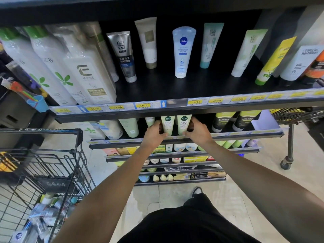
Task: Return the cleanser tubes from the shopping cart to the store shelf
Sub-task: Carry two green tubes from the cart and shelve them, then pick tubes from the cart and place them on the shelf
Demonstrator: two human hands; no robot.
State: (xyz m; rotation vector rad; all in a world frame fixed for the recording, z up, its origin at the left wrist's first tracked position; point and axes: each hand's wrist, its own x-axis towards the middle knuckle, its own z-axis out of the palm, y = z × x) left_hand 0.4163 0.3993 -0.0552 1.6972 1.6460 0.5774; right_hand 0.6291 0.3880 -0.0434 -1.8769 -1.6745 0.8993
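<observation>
Two pale green cleanser tubes stand side by side, cap down, on the second shelf (228,134). My left hand (155,131) grips the left tube (167,124) from its left side. My right hand (197,130) grips the right tube (183,124) from its right side. Both tubes' caps sit at the shelf's front lip. The black wire shopping cart (52,165) stands at the lower left, with several blurred tubes and packets (43,211) lying in its basket.
The upper shelf (175,104) carries spaced upright tubes, among them a blue Nivea tube (183,51) and a silver men's tube (123,55), with large white bottles (52,67) at left. Lower shelves hold boxes and small bottles. Another wire cart (294,116) stands at right.
</observation>
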